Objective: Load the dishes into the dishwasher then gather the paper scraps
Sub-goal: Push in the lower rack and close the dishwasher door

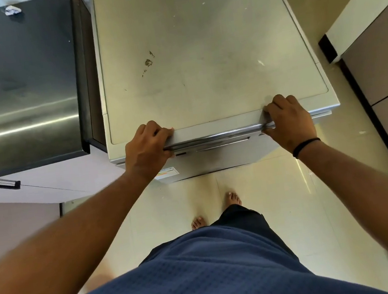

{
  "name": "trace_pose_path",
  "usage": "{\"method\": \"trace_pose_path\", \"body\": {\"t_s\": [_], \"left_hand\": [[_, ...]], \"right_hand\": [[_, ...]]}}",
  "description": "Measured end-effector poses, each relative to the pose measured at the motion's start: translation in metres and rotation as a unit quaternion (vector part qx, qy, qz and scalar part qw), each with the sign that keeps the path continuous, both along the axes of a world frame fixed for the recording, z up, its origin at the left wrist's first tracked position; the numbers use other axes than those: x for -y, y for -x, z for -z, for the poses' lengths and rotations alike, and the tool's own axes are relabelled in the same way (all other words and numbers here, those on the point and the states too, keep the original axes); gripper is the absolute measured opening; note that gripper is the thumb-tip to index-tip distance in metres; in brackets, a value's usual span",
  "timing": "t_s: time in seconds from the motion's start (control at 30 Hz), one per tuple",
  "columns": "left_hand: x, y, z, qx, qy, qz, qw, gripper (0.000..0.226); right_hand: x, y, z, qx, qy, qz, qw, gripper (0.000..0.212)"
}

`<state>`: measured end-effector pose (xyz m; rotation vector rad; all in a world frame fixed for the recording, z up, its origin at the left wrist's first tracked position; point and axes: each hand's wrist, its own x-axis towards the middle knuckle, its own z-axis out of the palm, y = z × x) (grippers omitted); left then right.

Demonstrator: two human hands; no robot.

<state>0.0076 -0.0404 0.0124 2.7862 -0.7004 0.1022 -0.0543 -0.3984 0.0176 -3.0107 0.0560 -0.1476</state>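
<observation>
Head camera looks steeply down, close over the dishwasher (209,52) top; floor below.

No text, brand or number can be read. A small white sticker with orange and blue patches (166,173) sits on the front of the pale grey metal dishwasher (200,58), but its print is too small and blurred to make out.

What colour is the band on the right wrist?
Black; the wrist band shows clearly in the head view.
</observation>
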Motion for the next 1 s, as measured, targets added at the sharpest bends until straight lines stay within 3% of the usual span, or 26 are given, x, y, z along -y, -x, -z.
{"method": "trace_pose_path", "body": {"t_s": [0.4, 0.57, 0.9, 1.0], "left_hand": [[-0.005, -0.002, 0.009, 0.047, 0.017, 0.007, 0.999, 0.049], [-0.003, 0.002, 0.017, 0.075, 0.001, 0.004, 0.997, 0.048], [0.004, 0.01, 0.012, 0.054, 0.022, -0.034, 0.998, 0.043], [0.009, 0.013, 0.007, 0.041, 0.029, -0.05, 0.998, 0.041]], "right_hand": [[0.005, 0.0, -0.001, 0.014, 0.043, -0.043, 0.998, 0.045], [0.012, -0.002, 0.008, 0.043, 0.106, -0.091, 0.989, 0.041], [-0.018, -0.002, -0.005, -0.015, 0.03, 0.035, 0.999, 0.027], [-0.033, -0.002, -0.011, -0.028, 0.003, 0.074, 0.997, 0.044]]}}
